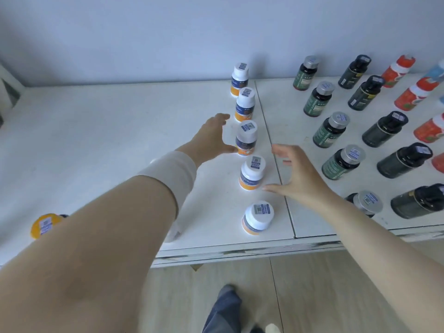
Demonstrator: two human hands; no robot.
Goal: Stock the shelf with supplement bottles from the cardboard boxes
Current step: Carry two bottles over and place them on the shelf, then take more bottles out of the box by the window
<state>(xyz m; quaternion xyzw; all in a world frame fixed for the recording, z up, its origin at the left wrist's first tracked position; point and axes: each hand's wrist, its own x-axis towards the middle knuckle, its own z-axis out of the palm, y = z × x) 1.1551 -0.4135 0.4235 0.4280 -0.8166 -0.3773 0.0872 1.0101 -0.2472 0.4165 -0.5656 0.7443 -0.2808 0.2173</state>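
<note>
Several white-capped bottles with blue and orange labels stand in one column on the white shelf (96,131). The third bottle from the back (246,138) has my left hand (212,137) just to its left, fingers spread, thumb close to its base. My right hand (299,175) is open to the right of the fourth bottle (252,173), its thumb tip near that bottle's base. Neither hand holds anything. The nearest bottle of the column (257,217) stands by the shelf's front edge. No cardboard box is visible.
Right of a seam in the shelf top stand rows of dark green bottles (330,129), black bottles (384,132) and red bottles (413,93). An orange-lidded bottle (44,225) sits at the front left, partly behind my left arm. Wooden floor and my foot lie below the shelf.
</note>
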